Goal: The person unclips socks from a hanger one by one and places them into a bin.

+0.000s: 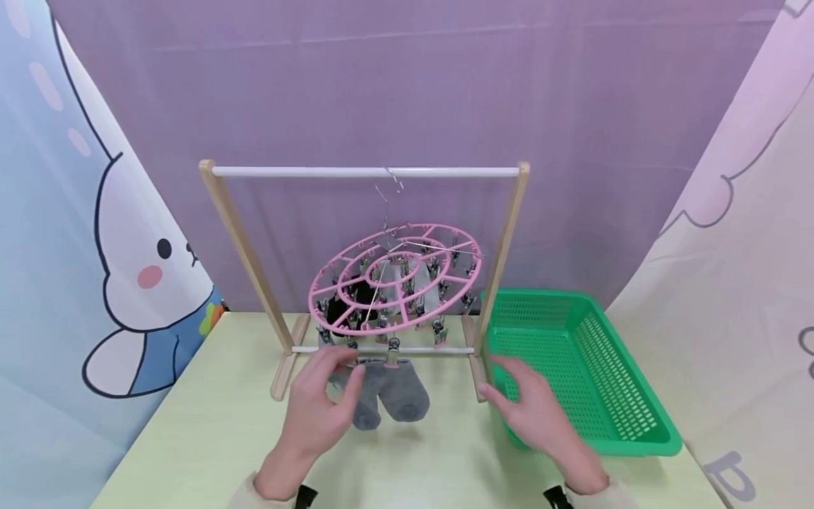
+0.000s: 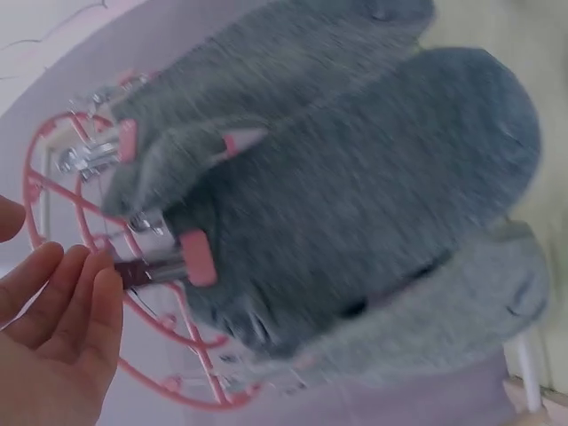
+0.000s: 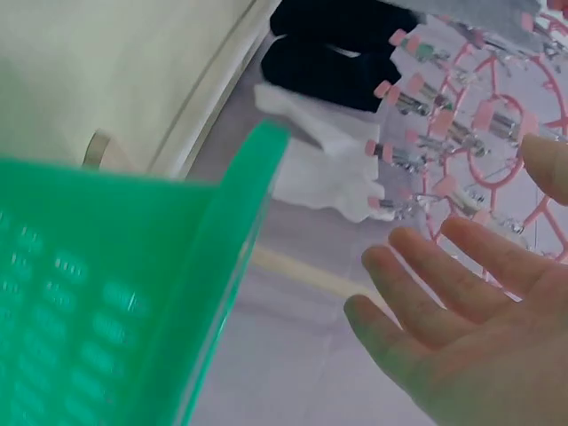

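Observation:
Grey socks (image 1: 404,393) hang by pink-tipped metal clips from a round pink drying hanger (image 1: 396,328). By the front socks is my left hand (image 1: 320,406), thumb apart from its lightly bent fingers. The left wrist view shows those fingertips right beside a metal clip (image 2: 164,269) that bites a grey sock (image 2: 373,186); whether they touch it I cannot tell. My right hand (image 1: 537,410) hovers empty, fingers spread, beside the green basket (image 1: 658,447). Black socks (image 3: 328,75) and white socks (image 3: 324,164) hang farther back on the hanger.
A wooden stand (image 1: 244,254) with a white top rod (image 1: 305,172) carries the hanger by its hook. The basket stands close to the stand's right leg on the pale table (image 1: 210,438). A purple curtain (image 1: 407,85) falls behind.

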{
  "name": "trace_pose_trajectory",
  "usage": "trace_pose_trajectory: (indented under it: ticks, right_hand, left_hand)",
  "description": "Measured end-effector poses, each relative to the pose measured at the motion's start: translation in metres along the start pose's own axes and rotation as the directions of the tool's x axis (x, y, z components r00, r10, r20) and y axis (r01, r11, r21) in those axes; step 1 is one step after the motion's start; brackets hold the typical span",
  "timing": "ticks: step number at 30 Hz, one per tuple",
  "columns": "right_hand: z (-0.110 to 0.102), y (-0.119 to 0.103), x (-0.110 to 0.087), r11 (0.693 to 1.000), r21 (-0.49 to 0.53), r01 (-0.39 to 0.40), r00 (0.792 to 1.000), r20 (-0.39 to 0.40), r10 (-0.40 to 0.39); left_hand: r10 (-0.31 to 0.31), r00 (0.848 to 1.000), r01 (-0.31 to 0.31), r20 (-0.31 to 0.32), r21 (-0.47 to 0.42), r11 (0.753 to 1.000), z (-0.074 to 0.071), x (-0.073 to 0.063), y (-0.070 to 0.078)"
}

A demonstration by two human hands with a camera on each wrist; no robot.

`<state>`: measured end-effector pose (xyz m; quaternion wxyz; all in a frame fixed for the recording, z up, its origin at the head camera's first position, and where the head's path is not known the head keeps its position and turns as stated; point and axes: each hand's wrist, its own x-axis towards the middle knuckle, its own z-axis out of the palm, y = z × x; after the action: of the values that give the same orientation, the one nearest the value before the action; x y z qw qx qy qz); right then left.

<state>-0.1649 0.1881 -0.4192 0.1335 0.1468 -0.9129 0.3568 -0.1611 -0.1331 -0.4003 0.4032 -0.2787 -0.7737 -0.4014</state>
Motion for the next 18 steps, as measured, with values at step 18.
trace_pose_trajectory:
  ticks: [18]
  right_hand:
    - [0.031, -0.026, 0.007, 0.962, 0.27, 0.039, 0.999, -0.013, -0.037]
  left_hand:
    - [-0.248, 0.954, 0.245, 0.17, 0.035, 0.969, 0.036, 0.017, 0.026]
